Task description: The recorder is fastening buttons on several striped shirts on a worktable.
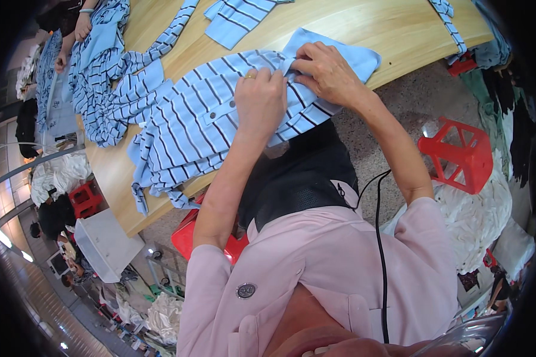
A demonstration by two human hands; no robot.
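Observation:
A light blue polo shirt (190, 98) with dark and white stripes lies across the near edge of the wooden table (116, 196). Two dark buttons show on its placket, left of my hands. My left hand (261, 98), with a ring on it, is closed on the shirt beside the plain blue collar (360, 58). Just to the right, my right hand (324, 70) pinches the cloth where the collar joins the body. The fingertips of both hands are partly hidden by the hands and folds.
More striped garments (98, 89) are heaped at the table's left, where another person's hands (82, 27) rest. Striped cut pieces (238, 21) lie at the far side. A red stool (458, 154) stands at right, near white cloth (476, 220). A white bin (107, 244) is at left.

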